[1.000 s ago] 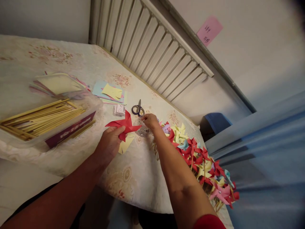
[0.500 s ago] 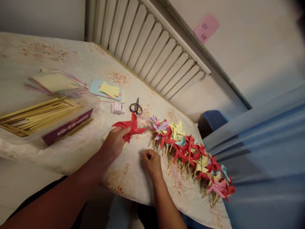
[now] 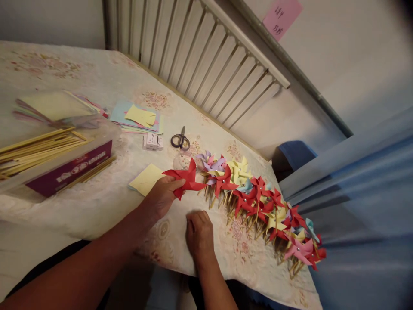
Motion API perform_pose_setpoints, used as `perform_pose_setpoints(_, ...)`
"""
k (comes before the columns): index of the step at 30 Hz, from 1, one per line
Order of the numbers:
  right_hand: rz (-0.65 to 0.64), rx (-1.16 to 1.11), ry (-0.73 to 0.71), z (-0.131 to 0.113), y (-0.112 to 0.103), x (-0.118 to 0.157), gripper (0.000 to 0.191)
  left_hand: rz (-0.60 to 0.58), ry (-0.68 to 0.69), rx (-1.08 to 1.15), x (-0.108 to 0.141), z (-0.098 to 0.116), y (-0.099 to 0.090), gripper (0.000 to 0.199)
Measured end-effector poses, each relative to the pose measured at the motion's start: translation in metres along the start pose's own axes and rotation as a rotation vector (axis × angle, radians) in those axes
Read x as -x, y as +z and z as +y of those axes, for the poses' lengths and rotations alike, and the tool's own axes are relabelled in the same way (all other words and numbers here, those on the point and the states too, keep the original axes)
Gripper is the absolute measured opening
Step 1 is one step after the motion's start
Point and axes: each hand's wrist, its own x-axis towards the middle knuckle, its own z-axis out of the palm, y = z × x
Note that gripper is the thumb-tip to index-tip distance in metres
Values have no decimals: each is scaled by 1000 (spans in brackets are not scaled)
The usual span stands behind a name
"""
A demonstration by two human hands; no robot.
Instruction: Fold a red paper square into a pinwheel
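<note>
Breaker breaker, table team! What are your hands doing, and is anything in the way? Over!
Left hand gripping red paper pinwheel. Right hand curled at tablecloth, contents hidden. Pinwheel pile close on the right. Over.

"What do the fingers of the left hand hold?"

"They pinch a red paper pinwheel. Just beside these fingers, toward the wooden sticks, there is a yellow sheet."

"And the right hand?"

"Its fingers are curled in, over the flowered tablecloth. I cannot tell if something is inside them."

"What is farther from the fingers?"

"Beyond the left fingers are the scissors and a small box. To the right of both hands' fingers, many pinwheels lie close together."
</note>
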Motion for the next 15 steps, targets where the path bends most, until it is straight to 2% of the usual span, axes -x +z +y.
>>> perform_pose_setpoints(8,-78,3,-109,1,1,-2,31,-2,-9,-15,3,-1,10,10)
perform_pose_setpoints(15,-69,14,-100,6,8,0,30,-13,-15,-44,-1,-10,11,12)
